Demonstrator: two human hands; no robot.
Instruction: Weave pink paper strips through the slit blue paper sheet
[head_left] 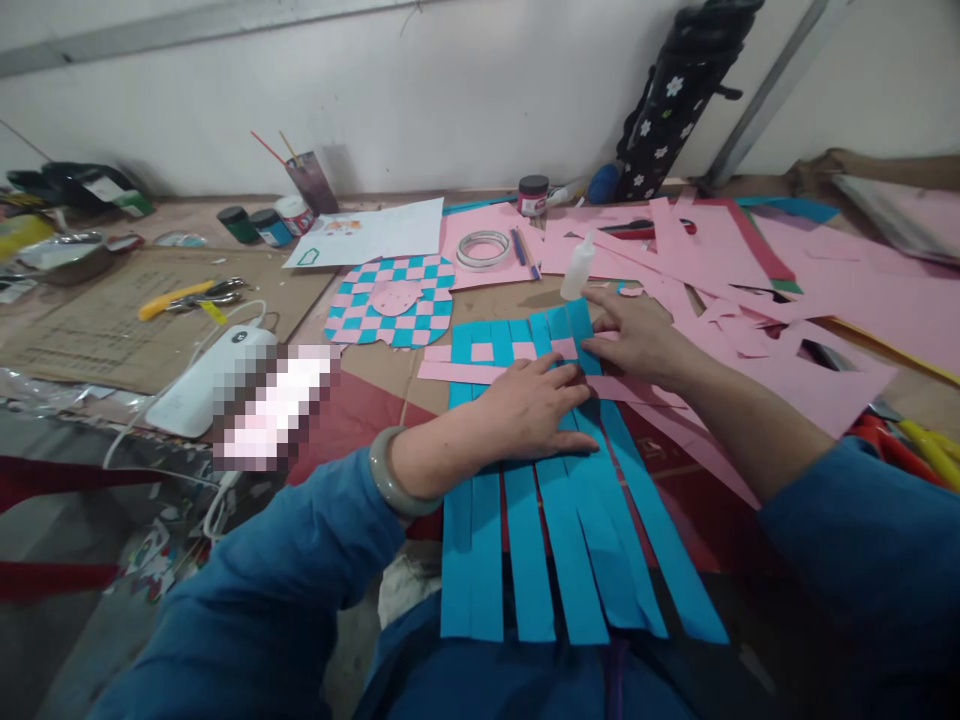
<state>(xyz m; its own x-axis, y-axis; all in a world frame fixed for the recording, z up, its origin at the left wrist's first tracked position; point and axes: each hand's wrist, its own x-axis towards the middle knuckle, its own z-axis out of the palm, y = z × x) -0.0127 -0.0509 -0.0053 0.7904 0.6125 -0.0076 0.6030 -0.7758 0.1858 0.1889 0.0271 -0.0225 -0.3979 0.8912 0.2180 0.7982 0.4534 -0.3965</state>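
Note:
Blue paper strips (525,540), joined along the top, run down toward me and over the table's front edge. Pink strips cross them near the top, making a small checkered band. My left hand (536,405) lies flat on the weave with spread fingers, partly covering a long pink strip (457,371). At the upper right corner, my right hand (637,335) touches the edge of a blue strip, thumb and fingertips apart. A small white squeeze bottle (579,268) stands just above that corner. A blue-and-pink checkered paper piece (427,270) lies to the left.
Pink paper sheets and scraps (810,350) cover the right side, with scissors (930,450) at the edge. A tape roll (482,250), pencils (525,253) and paint jars (266,225) lie farther back. Left are pliers (191,297) and a corded white power bank (214,380).

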